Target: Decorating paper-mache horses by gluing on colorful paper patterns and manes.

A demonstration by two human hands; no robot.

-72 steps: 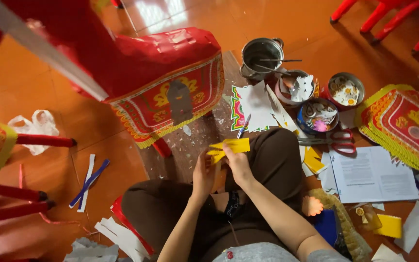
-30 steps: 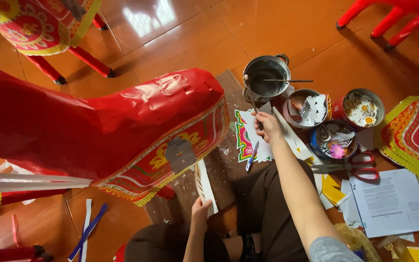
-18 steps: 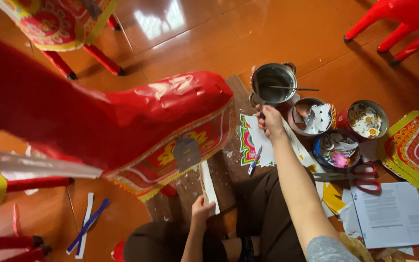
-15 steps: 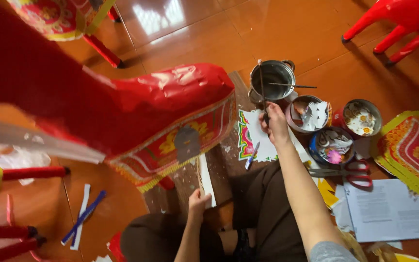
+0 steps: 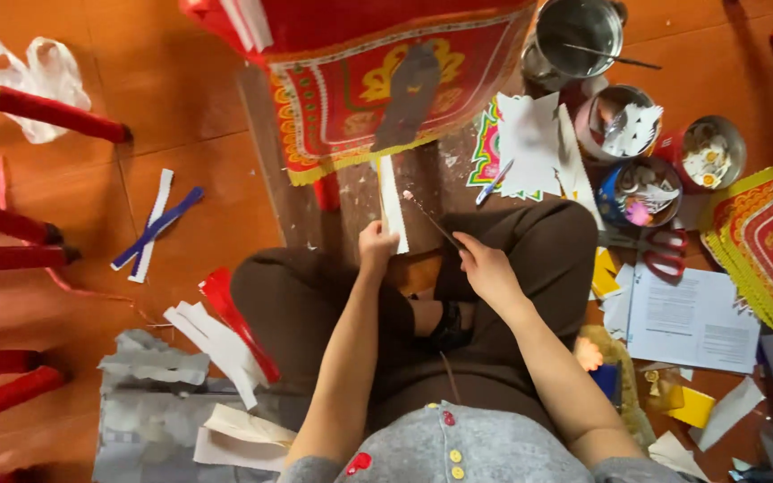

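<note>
The left hand point(image 5: 376, 249) pins the near end of a white paper strip point(image 5: 392, 207) to the board, its long axis running away from the person. The right hand point(image 5: 483, 268) pinches a thin brush point(image 5: 433, 221), tip angled up-left, just beside the strip's far half.

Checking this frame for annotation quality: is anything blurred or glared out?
Head view: the hands and the white strip are fairly sharp; the thin brush looks slightly soft; mild sheen on the metal pot; frame edges bend outward.
</note>
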